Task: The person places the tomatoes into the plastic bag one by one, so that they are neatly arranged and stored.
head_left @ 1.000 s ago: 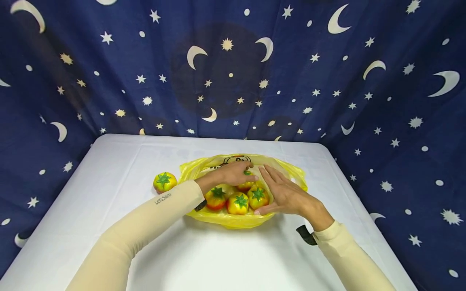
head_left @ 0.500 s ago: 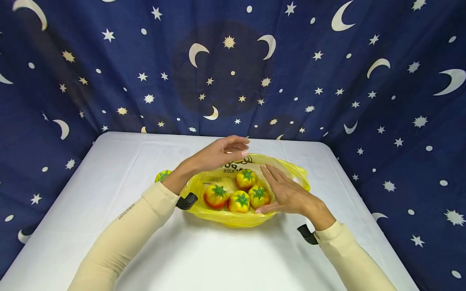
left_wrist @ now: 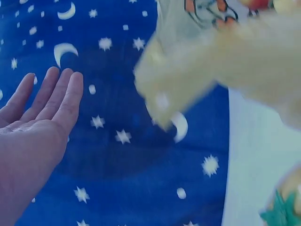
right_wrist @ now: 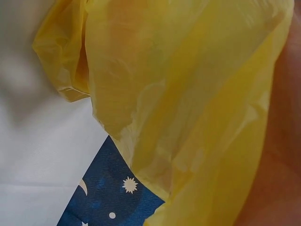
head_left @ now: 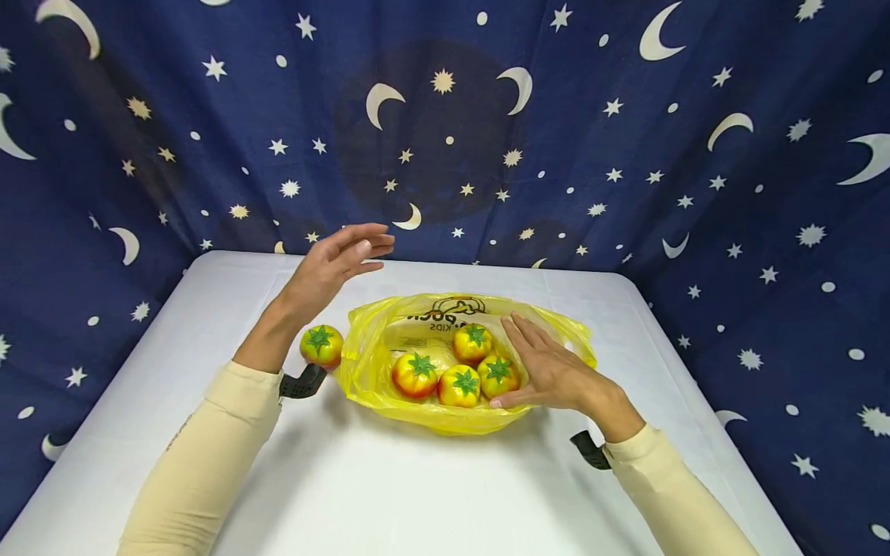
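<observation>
A yellow plastic bag point(head_left: 445, 421) lies with its mouth wide, dark print showing on its inner far side. Inside sit several yellow-red, tomato-like fruits point(head_left: 459, 386) with green star-shaped tops. One more such fruit point(head_left: 322, 345) rests on the table just left of the bag. My left hand point(head_left: 323, 270) is raised above and beyond that fruit, fingers extended, holding nothing. My right hand point(head_left: 552, 374) rests at the bag's right side, fingers straight and thumb spread, next to the fruits. In the right wrist view the bag's film point(right_wrist: 188, 94) hides most of that hand.
The table point(head_left: 417, 494) has a white cover and rounded far corners. A dark blue curtain point(head_left: 445, 154) with moons and stars hangs behind and at the sides. Black wrist cameras point(head_left: 304, 381) sit on both wrists.
My left hand has withdrawn from over the fruits in the bag, rising and moving left past the rim. The far fruit is now uncovered. My right hand stays at the bag's side.
</observation>
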Motion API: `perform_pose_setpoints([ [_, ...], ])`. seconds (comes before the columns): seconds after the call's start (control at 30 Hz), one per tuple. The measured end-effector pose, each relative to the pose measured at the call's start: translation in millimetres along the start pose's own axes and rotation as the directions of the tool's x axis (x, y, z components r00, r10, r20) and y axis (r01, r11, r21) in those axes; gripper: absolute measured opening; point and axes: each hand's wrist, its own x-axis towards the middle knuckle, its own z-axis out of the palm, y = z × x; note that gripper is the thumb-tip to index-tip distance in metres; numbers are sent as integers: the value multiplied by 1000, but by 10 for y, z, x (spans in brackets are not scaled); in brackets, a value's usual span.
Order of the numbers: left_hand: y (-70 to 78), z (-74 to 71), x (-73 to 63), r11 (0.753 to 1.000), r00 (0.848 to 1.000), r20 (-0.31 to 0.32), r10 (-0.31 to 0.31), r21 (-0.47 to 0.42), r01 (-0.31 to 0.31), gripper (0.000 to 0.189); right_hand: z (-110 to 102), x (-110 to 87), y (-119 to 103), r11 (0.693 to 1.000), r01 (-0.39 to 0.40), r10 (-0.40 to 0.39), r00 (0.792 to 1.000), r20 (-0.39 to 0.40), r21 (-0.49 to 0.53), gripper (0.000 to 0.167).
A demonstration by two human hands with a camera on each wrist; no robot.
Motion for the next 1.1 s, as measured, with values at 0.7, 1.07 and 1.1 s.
perform_pose_setpoints([
  [0.7, -926, -661, -692, 967, 930, -267, -254, -50, 250, 60, 8, -23, 16, 1000, 9, -9, 1000, -13, 8, 135],
  [1.07, -1298, -578, -875, 925, 883, -306, -356, 21, 380, 66, 11, -22, 12, 1000, 3, -3, 1000, -11, 9, 134],
  [1.1, -1308, -570, -878, 924, 887, -298, -353, 37, 381, 67, 11, -22, 11, 1000, 4, -4, 1000, -12, 9, 134],
])
